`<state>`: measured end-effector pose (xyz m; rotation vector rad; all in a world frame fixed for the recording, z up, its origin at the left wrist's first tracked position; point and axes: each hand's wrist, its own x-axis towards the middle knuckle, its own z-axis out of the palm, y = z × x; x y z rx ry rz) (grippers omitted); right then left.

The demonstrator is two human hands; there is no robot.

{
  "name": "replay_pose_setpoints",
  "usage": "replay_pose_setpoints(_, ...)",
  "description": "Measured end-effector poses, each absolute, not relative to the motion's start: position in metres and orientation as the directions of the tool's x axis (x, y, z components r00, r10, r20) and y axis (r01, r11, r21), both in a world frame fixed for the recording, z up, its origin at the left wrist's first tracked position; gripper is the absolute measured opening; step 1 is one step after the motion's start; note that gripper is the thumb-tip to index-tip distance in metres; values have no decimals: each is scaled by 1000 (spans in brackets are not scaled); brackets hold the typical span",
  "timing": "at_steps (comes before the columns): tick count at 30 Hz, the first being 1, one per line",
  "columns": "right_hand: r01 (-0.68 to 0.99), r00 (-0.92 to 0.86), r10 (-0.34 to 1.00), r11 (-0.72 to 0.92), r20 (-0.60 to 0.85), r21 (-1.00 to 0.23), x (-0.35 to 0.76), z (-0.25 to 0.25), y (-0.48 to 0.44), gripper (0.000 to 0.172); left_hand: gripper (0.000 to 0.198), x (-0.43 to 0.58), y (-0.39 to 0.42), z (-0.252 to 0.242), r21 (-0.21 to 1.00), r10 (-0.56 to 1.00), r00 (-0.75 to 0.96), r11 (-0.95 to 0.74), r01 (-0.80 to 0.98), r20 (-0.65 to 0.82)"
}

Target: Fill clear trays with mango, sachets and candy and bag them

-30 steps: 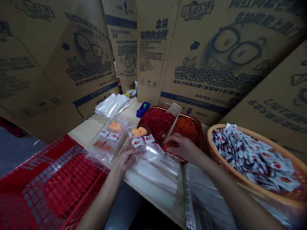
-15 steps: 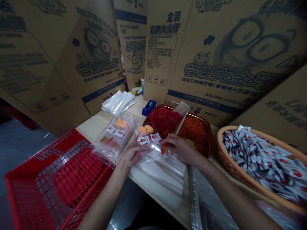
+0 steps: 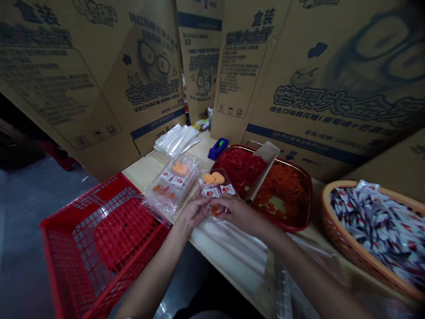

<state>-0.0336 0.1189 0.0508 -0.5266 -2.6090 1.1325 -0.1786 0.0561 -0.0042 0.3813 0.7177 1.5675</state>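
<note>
My left hand and my right hand meet at the front of the table, both gripping a transparent plastic bag. Inside it lie pale orange candy pieces, red-and-white sachets and a few darker orange bits, partly hidden by my right fingers. Just left of my left hand lies a second filled bag with similar contents. My right hand is close to a red tray holding red pieces and orange pieces, parted by a cardboard divider.
An orange woven basket heaped with sachets stands at right. A red plastic crate sits left of the table on the floor side. Further back are a blue tape dispenser, a stack of plastic bags and upright printed cartons.
My right hand has moved left against the bag, and the orange bits now lie low inside it. The whole scene has shifted right in view as my head turned.
</note>
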Motion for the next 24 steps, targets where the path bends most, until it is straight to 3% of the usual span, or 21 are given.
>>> replay_pose_setpoints(6, 222, -881, 457, 625, 121, -748, -31, 52, 123, 22, 56, -179, 54, -4, 634, 978, -131, 2, -773, -162)
replay_pose_setpoints(11, 258, -884, 445, 725, 147, -639, -27, 46, 122, 4, 55, -178, 54, 0, 630, 975, -139, 2, -776, -174)
replay_pose_setpoints(14, 245, -908, 394, 776, 144, -582, -27, 43, 118, 7, 56, -178, 55, 2, 628, 970, -154, -1, -778, -189)
replay_pose_setpoints(16, 254, -909, 401, 753, 117, -607, -28, 44, 117, 10, 56, -178, 54, 3, 630, 971, -155, -5, -777, -183)
replay_pose_setpoints(20, 335, -871, 491, 625, 22, -705, -27, 51, 122, 12, 57, -180, 52, 1, 624, 974, -141, -1, -782, -175)
replay_pose_setpoints(24, 400, -824, 564, 652, 59, -644, -25, 57, 131, 13, 57, -182, 52, -1, 601, 983, -103, 11, -799, -154)
